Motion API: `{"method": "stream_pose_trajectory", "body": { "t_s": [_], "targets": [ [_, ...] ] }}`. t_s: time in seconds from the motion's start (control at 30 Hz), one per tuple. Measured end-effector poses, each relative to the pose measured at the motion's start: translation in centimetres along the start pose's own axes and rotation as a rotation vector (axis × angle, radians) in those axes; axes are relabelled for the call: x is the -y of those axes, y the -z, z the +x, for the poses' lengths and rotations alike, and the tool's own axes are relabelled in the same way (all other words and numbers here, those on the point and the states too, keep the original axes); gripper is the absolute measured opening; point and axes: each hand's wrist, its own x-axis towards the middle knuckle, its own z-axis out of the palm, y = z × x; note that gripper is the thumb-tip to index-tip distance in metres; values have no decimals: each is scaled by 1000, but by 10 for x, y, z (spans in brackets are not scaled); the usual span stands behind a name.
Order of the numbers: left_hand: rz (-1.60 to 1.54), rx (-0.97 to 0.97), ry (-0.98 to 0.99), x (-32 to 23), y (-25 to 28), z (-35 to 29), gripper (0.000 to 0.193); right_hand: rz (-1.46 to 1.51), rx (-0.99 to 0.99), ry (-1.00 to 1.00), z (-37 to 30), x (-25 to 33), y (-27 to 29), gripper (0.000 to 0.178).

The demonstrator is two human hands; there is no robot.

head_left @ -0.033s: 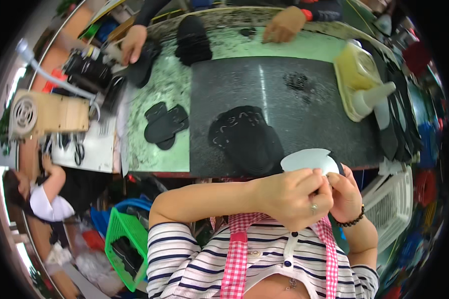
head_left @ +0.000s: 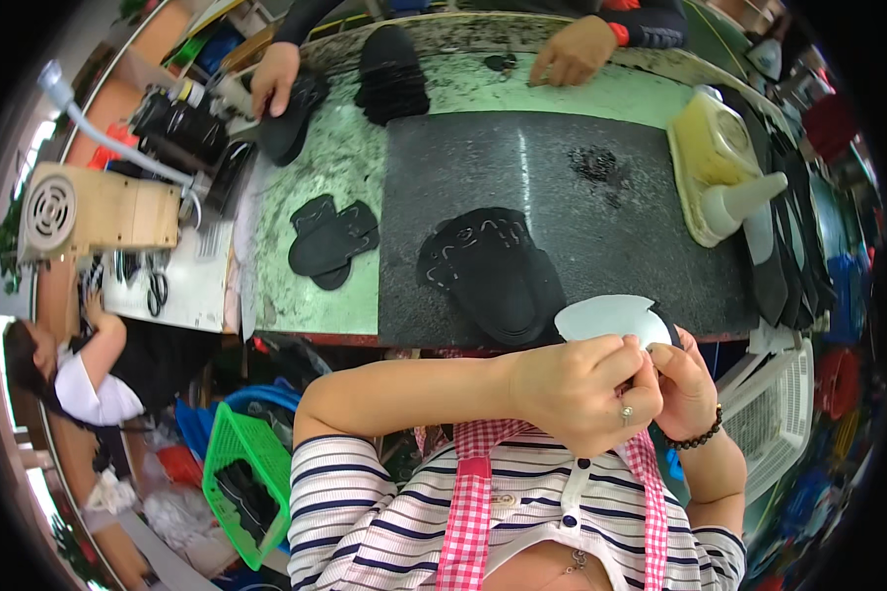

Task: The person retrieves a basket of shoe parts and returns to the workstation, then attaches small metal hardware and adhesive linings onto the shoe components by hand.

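At the near edge of the worktable, both hands are together at a curved white piece with a black edge (head_left: 609, 319), like a cut shoe part. My left hand (head_left: 586, 394), wearing a ring, is closed in a pinch at its lower edge. My right hand (head_left: 686, 386), with a dark bead bracelet at the wrist, grips the piece from the right, thumb in front. The pinched spot is hidden by the fingertips. Just left of the white piece, a pile of black shoe parts (head_left: 498, 281) with pale wavy marks lies on the dark mat (head_left: 650, 251).
Crossed black parts (head_left: 332, 239) and a black stack (head_left: 391, 79) lie on the green surface. Another person's hands (head_left: 574, 51) rest at the far side. A yellowish container (head_left: 712, 138) and white nozzle (head_left: 744, 202) stand right. A green basket (head_left: 237, 483) sits below left, a white crate (head_left: 769, 424) right.
The whole view has shifted slightly. Both hands keep the same grip on the white piece; nothing else has clearly moved.
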Motion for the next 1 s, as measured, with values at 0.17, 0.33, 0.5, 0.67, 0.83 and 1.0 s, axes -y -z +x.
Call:
{"method": "stream_pose_trajectory", "body": {
  "t_s": [0.17,0.33,0.5,0.67,0.83,1.0],
  "targets": [
    [53,40,49,-6,13,-3,9,-170,161,-108,11,6,7,20],
    [42,-12,145,-8,26,-5,10,-267,143,-110,8,11,-17,18],
    [50,0,246,-5,58,-8,15,-358,406,-252,27,20,-27,23],
    [-29,-146,971,62,43,-59,25,-1184,-78,446,151,33,54,23],
    [271,-105,915,83,45,-74,19,-1702,-461,663,203,14,61,21],
    [78,-106,991,58,41,-64,13,-1646,-412,727,206,10,66,20]
  ]
}}
